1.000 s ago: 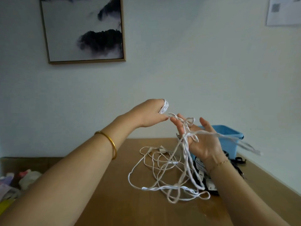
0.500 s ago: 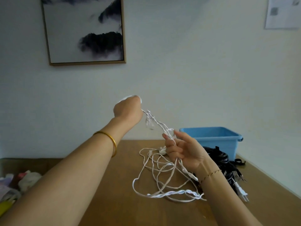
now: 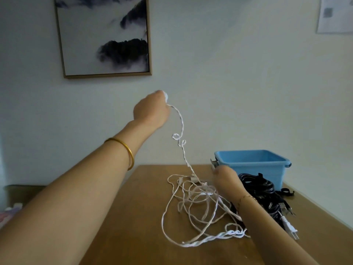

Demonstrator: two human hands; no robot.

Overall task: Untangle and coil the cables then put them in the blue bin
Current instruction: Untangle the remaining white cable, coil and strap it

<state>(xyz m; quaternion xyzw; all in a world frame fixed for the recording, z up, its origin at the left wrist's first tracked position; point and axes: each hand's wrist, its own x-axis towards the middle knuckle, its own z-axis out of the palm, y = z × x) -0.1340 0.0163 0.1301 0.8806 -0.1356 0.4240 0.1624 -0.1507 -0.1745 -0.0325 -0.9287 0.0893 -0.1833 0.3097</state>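
White cable point(image 3: 193, 205) now hangs as one twisted strand from the raised left hand point(image 3: 150, 111), fingers curled round its end. Right hand point(image 3: 226, 178) has dropped to the tangle on the surface point(image 3: 133, 217), left of the blue bin point(image 3: 254, 165); its fingers: cannot tell. Untangling unfinished.

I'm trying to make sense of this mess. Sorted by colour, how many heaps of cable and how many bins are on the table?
white cable tangle: 1
black cable bundle, with a white plug lying at its near edge: 1
blue bin: 1
Total: 3
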